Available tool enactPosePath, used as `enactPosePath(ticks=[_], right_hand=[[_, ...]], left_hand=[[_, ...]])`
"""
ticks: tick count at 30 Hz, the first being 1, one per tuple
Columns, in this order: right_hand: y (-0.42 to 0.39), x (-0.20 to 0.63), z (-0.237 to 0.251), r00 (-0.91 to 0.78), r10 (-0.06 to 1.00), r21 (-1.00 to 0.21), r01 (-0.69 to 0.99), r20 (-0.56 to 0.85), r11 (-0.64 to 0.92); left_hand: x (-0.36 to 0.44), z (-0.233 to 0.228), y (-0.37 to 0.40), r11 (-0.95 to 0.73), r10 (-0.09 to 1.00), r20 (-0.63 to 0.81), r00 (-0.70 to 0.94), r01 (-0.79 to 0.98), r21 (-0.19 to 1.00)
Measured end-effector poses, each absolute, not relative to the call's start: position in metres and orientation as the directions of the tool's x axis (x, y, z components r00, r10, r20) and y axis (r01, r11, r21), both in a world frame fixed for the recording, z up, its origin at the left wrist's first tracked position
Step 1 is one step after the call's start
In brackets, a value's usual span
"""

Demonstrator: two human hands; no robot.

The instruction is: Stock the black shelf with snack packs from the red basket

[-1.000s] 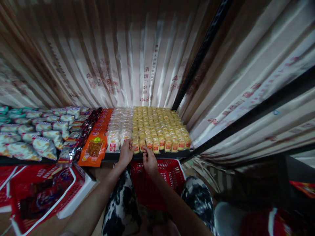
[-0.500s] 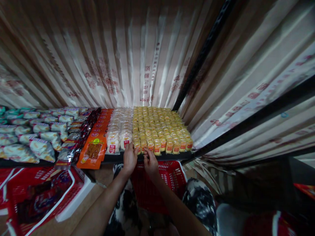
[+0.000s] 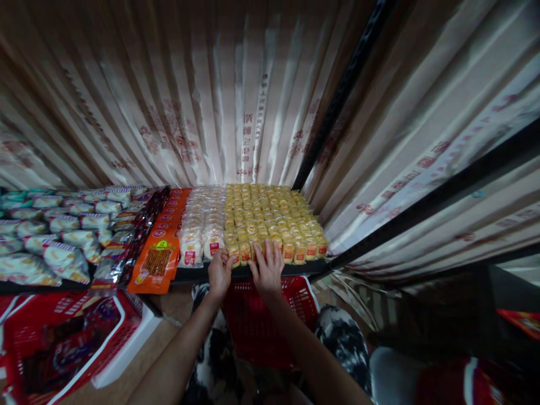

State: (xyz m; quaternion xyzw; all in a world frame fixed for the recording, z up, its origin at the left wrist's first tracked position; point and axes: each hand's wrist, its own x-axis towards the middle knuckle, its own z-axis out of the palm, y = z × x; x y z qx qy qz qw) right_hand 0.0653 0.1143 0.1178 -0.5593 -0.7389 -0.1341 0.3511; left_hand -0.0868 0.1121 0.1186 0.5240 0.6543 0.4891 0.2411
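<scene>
Small yellow snack cakes (image 3: 270,216) in clear wrappers stand in tight rows on a dark shelf, with red labels along the front. My right hand (image 3: 269,273) lies spread against several front cakes, fingertips on their faces. At the left end of that front row, my left hand (image 3: 220,277) touches the packs with bent fingers, its thumb slightly apart; nothing is visibly lifted in it. White round snacks in clear packs (image 3: 190,247) stand just left of the cakes, partly covered by my left hand.
Left along the shelf lie orange stick-snack bags (image 3: 155,264), dark shiny packets (image 3: 112,259) and white snack bags (image 3: 65,261). Below me is a red basket (image 3: 253,337); another red basket (image 3: 90,365) holds dark packages. Black posts (image 3: 333,107) and pale curtains (image 3: 219,84) enclose the shelf.
My right hand has gone from bent fingers at the front edge to spread fingers on the yellow cakes, slightly right. My left hand stays nearly in place. The view has shifted slightly.
</scene>
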Motion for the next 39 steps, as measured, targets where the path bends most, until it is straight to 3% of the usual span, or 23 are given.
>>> enactPosePath(ticks=[13,25,32,39], right_hand=[[0.14,0.045,0.121,-0.175,0.727,-0.101,0.942,0.664,0.32],[0.148,0.047,0.11,-0.175,0.689,-0.098,0.936,0.703,0.338],[0.149,0.047,0.107,-0.175,0.699,-0.108,0.934,0.693,0.341],[0.149,0.047,0.106,-0.177,0.685,-0.109,0.929,0.707,0.353]], left_hand=[[-0.091,0.117,0.12,-0.03,0.955,0.116,-0.274,0.3,0.953],[-0.083,0.111,0.118,-0.024,0.908,0.205,-0.365,0.443,0.896],[-0.079,0.112,0.113,-0.123,0.841,0.364,-0.401,0.513,0.849],[-0.076,0.105,0.12,-0.09,0.85,0.315,-0.422,0.474,0.876]])
